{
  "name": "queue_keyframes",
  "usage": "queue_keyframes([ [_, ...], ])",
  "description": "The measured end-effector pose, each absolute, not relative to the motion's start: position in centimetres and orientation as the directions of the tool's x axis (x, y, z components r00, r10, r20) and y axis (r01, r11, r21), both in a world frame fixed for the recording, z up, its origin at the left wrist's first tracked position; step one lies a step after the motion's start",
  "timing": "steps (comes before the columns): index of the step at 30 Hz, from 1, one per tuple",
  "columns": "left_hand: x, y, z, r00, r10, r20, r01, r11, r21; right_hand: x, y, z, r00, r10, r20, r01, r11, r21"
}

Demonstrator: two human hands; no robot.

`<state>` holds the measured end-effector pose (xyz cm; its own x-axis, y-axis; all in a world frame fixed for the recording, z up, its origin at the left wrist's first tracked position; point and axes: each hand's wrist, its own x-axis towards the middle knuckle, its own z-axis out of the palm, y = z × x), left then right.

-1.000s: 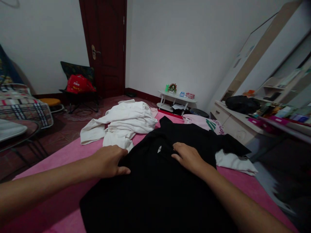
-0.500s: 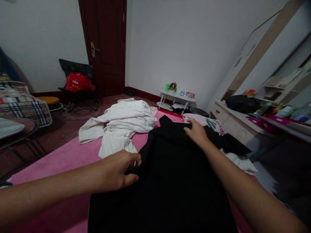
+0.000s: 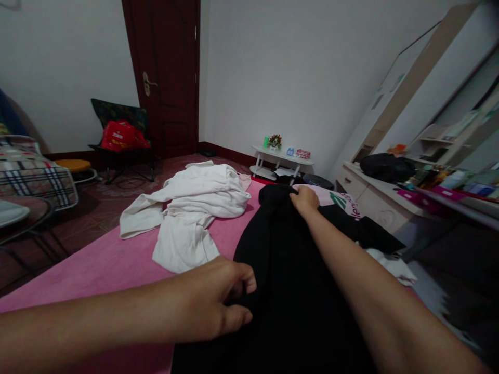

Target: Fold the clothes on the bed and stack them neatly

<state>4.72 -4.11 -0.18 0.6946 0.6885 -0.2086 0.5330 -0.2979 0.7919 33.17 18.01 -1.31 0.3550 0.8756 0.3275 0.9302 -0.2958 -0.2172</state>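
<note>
A black shirt (image 3: 300, 291) lies lengthwise before me on a pink bed cover (image 3: 93, 265). My left hand (image 3: 222, 298) has its fingers and thumb closed on the shirt's left side, which is folded inward over the body. At the far end, by the collar, my right hand (image 3: 305, 201) pinches the black cloth. The fingertips of the right hand are partly hidden. One dark sleeve stretches out to the right, beyond my right forearm. A crumpled white garment (image 3: 206, 192) with long sleeves rests to the left of the shirt.
Behind the shirt lies a pink printed bag or cloth (image 3: 325, 195). A white side table (image 3: 283, 155) stands against the far wall. At right is a cluttered dresser (image 3: 370, 192). A folding chair with a red bag (image 3: 123, 136) sits by the door.
My left hand has moved right, bringing the shirt's left edge inward. My right hand has shifted slightly left and closed on the cloth by the collar. The shirt looks narrower.
</note>
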Motion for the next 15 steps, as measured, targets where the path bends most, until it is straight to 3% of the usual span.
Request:
queue_keyframes([
  [3,6.9,-4.5,0.0,0.742,0.634,-0.215,0.516,-0.337,0.787,33.8,18.5,-0.4,0.354,0.832,0.427,0.935,-0.302,-0.186],
  [7,10.4,-4.1,-1.6,0.865,0.331,-0.377,0.490,-0.393,0.778,34.3,18.4,-0.8,0.337,0.915,0.224,0.935,-0.353,0.038],
  [9,11.8,-3.1,-2.3,0.874,0.215,-0.436,0.486,-0.361,0.796,34.3,18.2,-1.3,0.352,0.926,0.133,0.927,-0.365,0.086],
  [11,12.8,-1.5,-2.6,0.882,0.334,-0.332,0.449,-0.383,0.807,34.1,18.2,-1.5,0.371,0.921,0.121,0.917,-0.384,0.107],
  [13,13.2,0.7,-2.7,0.812,0.583,-0.033,0.419,-0.541,0.729,33.5,18.5,-1.5,0.310,0.926,0.215,0.932,-0.341,0.124],
  [15,13.5,3.2,-3.4,0.645,0.709,0.286,0.492,-0.671,0.554,32.9,19.2,-1.5,0.144,0.931,0.335,0.975,-0.191,0.110],
])
